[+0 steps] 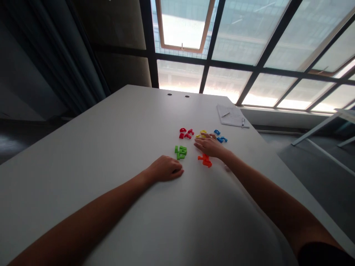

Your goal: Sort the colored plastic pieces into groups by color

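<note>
While the small plastic pieces lie in separate colour clusters near the middle of the table, the right hand (210, 146) rests palm down with its fingers stretched out, holding nothing that shows. Its fingertips (207, 135) reach over the yellow pieces (203, 133), partly hiding them, and the orange pieces (205, 160) lie just below the hand. The left hand (165, 169) rests on the table, loosely curled, just beside the green pieces (180, 152); I cannot tell whether anything sits beneath its fingers. The red pieces (186, 133) lie above the green ones, and the blue pieces (220, 136) lie past the yellow ones. Farther along the white table (111, 122), a sheet of paper (231, 115) lies near the far corner with a pen (243, 122) at its edge. Large windows (227, 48) rise beyond.
</note>
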### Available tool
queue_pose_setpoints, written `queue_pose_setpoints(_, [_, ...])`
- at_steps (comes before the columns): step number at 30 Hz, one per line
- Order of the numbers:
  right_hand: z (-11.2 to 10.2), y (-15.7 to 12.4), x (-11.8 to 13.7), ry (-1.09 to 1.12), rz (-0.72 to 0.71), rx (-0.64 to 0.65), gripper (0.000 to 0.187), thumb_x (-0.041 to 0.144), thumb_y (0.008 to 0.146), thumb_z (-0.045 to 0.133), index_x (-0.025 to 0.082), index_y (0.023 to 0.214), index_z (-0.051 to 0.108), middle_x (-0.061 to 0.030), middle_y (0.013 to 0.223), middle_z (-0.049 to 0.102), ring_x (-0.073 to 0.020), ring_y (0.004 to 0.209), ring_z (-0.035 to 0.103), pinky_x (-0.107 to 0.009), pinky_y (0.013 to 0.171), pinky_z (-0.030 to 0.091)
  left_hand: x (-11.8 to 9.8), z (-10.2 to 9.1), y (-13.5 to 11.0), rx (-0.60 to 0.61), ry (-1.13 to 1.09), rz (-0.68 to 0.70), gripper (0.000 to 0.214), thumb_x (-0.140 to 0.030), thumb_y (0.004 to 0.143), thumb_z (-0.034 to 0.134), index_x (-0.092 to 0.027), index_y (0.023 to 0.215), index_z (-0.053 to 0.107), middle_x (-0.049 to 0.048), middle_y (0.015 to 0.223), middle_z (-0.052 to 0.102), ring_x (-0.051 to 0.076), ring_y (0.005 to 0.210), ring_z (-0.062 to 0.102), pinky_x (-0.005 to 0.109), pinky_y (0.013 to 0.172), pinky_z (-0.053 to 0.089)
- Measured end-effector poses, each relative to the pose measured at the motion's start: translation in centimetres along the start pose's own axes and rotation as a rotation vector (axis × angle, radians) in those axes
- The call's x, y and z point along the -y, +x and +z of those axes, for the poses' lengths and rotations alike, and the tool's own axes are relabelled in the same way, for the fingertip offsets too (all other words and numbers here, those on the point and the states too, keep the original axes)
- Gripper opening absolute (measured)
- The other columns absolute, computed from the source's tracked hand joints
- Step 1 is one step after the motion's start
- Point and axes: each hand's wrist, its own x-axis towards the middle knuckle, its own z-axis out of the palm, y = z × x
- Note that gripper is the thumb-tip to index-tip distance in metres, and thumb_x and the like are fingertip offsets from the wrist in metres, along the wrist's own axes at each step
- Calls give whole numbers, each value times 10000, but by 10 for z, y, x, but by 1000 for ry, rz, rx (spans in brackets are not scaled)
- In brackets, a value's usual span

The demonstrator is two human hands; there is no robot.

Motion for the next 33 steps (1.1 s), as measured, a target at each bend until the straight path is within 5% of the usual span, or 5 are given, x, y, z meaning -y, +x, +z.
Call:
queue_pose_setpoints(8, [-3,-67,39,84,-162,-254,405,382,1104,521,171,1415,673,-171,1393,711,-375,1458,505,-606,1175,405,2,0,-2,-19,-6,12,398,-334,1024,553,-196,651,569,-9,653,648,126,565,550,303,565,280])
queue_pose_setpoints(18, [29,-152,87,358,-353,51,938,544,994,675,176,1724,217,-188,1730,299,-351,1616,271,-564,1334,233,-34,-14,-21,-275,71,151,425,-314,1062,503,-216,650,538,2,598,583,138,533,510,326,547,349])
queue_pose_setpoints(24, [29,-150,85,359,-334,73,1026,673,979,638,123,1722,192,-226,1741,212,-360,1632,199,-557,1345,192,-56,-17,-57,-127,-22,48,409,-503,1036,556,-219,1299,686,121,1219,768,248,1119,714,390,998,517])
queue_pose_setpoints(28, [30,-153,86,355,-343,81,1123,749,939,639,98,1720,164,-243,1746,150,-382,1635,160,-570,1346,167,-55,-8,-71,131,50,-23,1071,-843,929,493,-160,1715,243,217,1702,372,369,1576,367,524,1299,247])
queue_pose_setpoints(33, [32,-152,86,350,-343,66,1126,750,924,659,118,1722,177,-239,1745,158,-388,1630,186,-582,1342,169,-54,-4,-70,213,29,-36,1112,-859,934,456,-168,1741,126,218,1734,269,369,1612,288,553,1332,151])
